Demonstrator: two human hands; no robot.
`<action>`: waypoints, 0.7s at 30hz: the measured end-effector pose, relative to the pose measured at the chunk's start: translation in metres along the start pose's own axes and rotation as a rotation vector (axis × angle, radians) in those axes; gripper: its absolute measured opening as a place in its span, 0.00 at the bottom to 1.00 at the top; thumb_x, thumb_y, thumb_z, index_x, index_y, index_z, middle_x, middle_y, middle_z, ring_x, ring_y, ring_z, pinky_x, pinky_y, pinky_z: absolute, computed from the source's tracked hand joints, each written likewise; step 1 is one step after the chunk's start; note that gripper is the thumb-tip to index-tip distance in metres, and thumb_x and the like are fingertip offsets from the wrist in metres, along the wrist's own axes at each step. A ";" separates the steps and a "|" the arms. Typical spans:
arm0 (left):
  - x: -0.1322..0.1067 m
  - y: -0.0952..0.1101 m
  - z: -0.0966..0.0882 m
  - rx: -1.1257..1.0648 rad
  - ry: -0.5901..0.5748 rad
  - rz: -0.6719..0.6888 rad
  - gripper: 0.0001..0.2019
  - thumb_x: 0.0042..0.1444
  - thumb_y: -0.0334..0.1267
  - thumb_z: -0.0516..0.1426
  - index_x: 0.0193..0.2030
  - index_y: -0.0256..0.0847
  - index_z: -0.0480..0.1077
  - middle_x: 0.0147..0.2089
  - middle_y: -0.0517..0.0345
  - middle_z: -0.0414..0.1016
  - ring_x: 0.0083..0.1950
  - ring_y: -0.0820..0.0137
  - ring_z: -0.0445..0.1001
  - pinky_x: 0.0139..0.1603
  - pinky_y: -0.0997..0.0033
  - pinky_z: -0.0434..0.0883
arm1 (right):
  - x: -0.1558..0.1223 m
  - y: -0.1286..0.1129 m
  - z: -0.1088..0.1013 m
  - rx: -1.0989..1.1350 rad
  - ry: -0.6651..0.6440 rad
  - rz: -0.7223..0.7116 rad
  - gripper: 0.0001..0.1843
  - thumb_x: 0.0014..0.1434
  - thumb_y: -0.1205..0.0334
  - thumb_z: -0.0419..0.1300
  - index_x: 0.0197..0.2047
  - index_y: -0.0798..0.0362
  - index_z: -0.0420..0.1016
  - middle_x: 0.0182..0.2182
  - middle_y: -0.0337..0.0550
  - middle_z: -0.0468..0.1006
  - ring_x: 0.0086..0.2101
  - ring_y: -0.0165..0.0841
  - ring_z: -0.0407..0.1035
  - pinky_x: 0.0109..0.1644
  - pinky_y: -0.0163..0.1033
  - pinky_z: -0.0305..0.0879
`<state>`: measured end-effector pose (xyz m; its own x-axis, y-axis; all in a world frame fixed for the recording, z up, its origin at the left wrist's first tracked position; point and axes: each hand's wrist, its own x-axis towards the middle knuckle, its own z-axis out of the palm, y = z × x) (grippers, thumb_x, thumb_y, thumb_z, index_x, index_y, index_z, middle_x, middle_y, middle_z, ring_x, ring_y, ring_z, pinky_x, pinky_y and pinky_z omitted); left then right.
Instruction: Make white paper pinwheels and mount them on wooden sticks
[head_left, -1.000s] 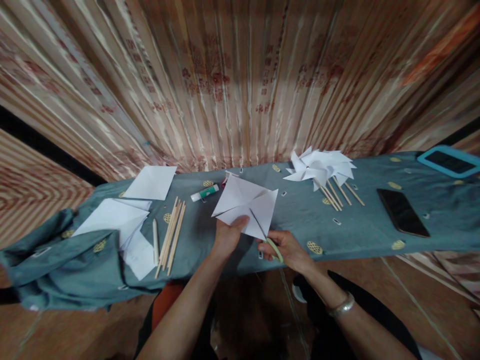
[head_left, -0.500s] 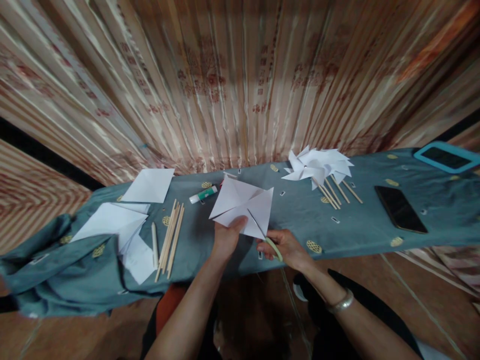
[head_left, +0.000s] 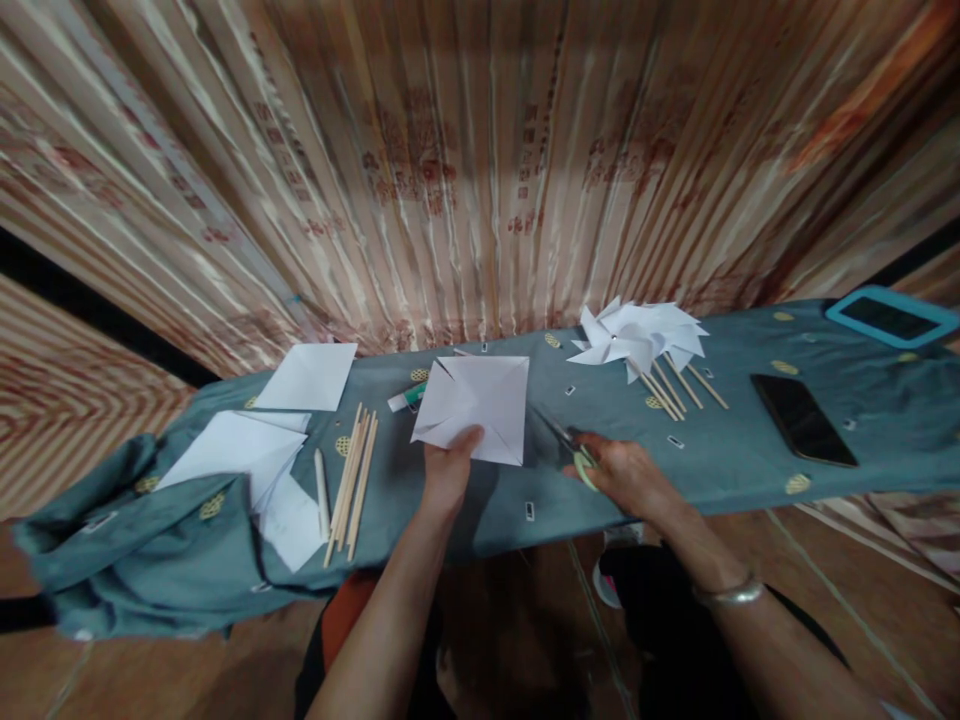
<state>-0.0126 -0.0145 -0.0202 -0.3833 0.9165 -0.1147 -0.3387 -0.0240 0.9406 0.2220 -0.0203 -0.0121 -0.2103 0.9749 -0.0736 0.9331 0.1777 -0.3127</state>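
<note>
My left hand (head_left: 448, 468) grips a white square sheet of paper (head_left: 487, 395) by its near edge, thumb on top. Slits run inward from the sheet's corners, and a slight lift shows at its left corner. To the right of the paper, my right hand (head_left: 619, 470) is closed around scissors (head_left: 583, 465) with light green handles. Their blades point up and left, apart from the sheet. Partly behind the paper lies a green and white glue stick (head_left: 405, 397).
Finished paper pinwheels (head_left: 637, 335) on sticks lie at the back right. A black phone (head_left: 802, 420) and a blue-framed device (head_left: 892, 315) are further right. On the left are wooden sticks (head_left: 351, 485), a white pencil-like stick (head_left: 322, 492), and paper sheets (head_left: 232, 445) on the cloth-covered table (head_left: 480, 530).
The scissors have come out of the paper and moved right with my right hand. The sheet has turned in my left hand, and now lies more squarely to me.
</note>
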 end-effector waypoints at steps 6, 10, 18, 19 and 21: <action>-0.012 -0.023 0.000 0.162 -0.094 -0.103 0.17 0.38 0.30 0.65 0.39 0.38 0.73 0.44 0.48 0.81 0.46 0.60 0.79 0.53 0.56 0.73 | 0.013 0.018 -0.019 -0.374 0.086 0.194 0.19 0.59 0.61 0.57 0.52 0.61 0.70 0.31 0.56 0.82 0.35 0.46 0.78 0.36 0.41 0.66; -0.019 -0.029 -0.002 0.288 -0.214 -0.140 0.17 0.35 0.31 0.68 0.36 0.37 0.74 0.40 0.49 0.81 0.43 0.57 0.79 0.50 0.56 0.74 | 0.023 0.021 -0.020 -0.400 0.098 0.183 0.16 0.59 0.60 0.57 0.46 0.62 0.71 0.29 0.60 0.80 0.35 0.49 0.77 0.37 0.43 0.66; -0.008 0.002 -0.048 0.492 -0.256 0.074 0.27 0.47 0.38 0.63 0.56 0.38 0.67 0.52 0.47 0.77 0.51 0.58 0.77 0.52 0.56 0.73 | 0.042 0.037 -0.017 -0.448 0.121 0.244 0.17 0.60 0.58 0.55 0.43 0.64 0.75 0.31 0.65 0.79 0.35 0.51 0.76 0.37 0.46 0.66; -0.007 0.005 -0.054 0.588 -0.215 0.174 0.29 0.49 0.38 0.62 0.60 0.39 0.65 0.57 0.44 0.73 0.56 0.56 0.73 0.56 0.54 0.71 | 0.044 0.037 -0.016 -0.459 0.132 0.233 0.17 0.60 0.59 0.54 0.43 0.65 0.75 0.31 0.66 0.79 0.35 0.52 0.76 0.37 0.47 0.66; -0.008 0.007 -0.065 0.798 -0.195 0.419 0.27 0.54 0.36 0.59 0.62 0.39 0.64 0.64 0.42 0.66 0.65 0.55 0.65 0.64 0.49 0.64 | 0.046 0.037 -0.016 -0.477 0.134 0.212 0.17 0.61 0.60 0.53 0.43 0.66 0.74 0.32 0.67 0.79 0.36 0.52 0.75 0.38 0.48 0.66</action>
<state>-0.0680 -0.0476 -0.0337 -0.1651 0.9478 0.2730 0.5160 -0.1529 0.8429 0.2515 0.0329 -0.0119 0.0067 0.9990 0.0432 0.9866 -0.0137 0.1626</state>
